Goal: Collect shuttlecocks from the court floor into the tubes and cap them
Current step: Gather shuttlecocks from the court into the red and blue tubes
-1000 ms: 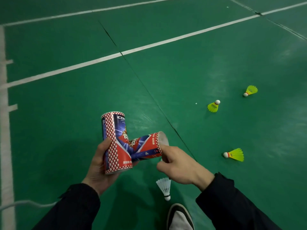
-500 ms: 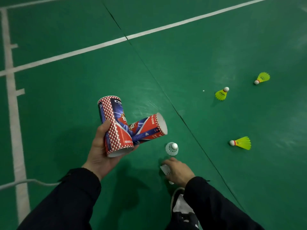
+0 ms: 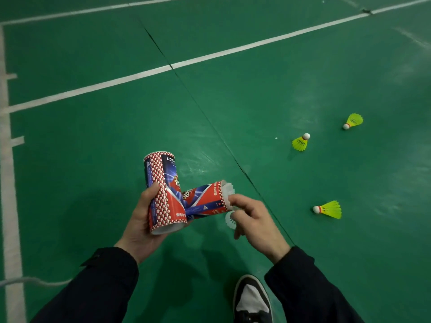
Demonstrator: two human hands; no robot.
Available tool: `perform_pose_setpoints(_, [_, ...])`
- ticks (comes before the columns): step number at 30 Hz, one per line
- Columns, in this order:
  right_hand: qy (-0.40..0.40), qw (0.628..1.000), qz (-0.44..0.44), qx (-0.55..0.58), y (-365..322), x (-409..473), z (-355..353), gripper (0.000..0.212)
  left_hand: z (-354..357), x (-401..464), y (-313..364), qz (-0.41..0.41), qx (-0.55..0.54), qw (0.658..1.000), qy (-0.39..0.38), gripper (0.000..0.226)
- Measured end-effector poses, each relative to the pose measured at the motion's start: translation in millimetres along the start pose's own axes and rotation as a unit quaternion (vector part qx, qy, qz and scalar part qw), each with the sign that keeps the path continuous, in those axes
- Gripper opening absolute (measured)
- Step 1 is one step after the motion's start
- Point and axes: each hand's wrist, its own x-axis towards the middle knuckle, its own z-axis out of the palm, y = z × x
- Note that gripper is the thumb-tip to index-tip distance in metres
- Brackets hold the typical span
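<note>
while left fingers (image 3: pixel 149 194) clamp both tubes (image 3: pixel 163 190) — right fingers (image 3: pixel 235 199) pinch a white shuttlecock (image 3: pixel 227 192).

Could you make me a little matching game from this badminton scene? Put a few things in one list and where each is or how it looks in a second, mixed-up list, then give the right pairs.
Things:
1. upright tube
2. tilted tube
3. white shuttlecock
4. yellow shuttlecocks
5. shoe

Descriptions:
A. lying loose on the green floor, off to the right
B. black and white, at the bottom edge
C. going into a tube's open mouth, at the right hand's fingertips
D. gripped in the left hand, standing nearly straight up
E. held against the other tube, mouth pointing right

Pairs: 1-D, 2-E, 3-C, 4-A, 5-B
</note>
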Motion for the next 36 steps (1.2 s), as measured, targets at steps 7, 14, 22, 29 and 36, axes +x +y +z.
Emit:
perform_pose_setpoints(7, [-0.251,0.959,0.102,-0.087,-1,5,-5,0.034,-3,-2,-10,-0.016,0.113,0.993,-0.005,0.110])
perform_pose_setpoints(14, [0.181,0.969,0.103,-0.133,83,41,-30,0.017,-17,2,5,0.039,0.013,0.996,0.073,0.067])
perform_pose_setpoints(22, [0.062,0.946,0.106,-0.302,140,46,-1,0.019,-12,-4,1,0.015,0.012,0.997,0.074,0.056])
perform_pose_setpoints(29, [0.166,0.906,-0.008,0.389,16,18,2,0.060,-5,-2,-1,-0.001,-0.006,0.999,0.044,0.054])
perform_pose_setpoints(36, [0.261,0.909,-0.080,0.314,-6,16,16,0.042,4,-5,-9,-0.015,-0.022,1.000,0.006,0.062])
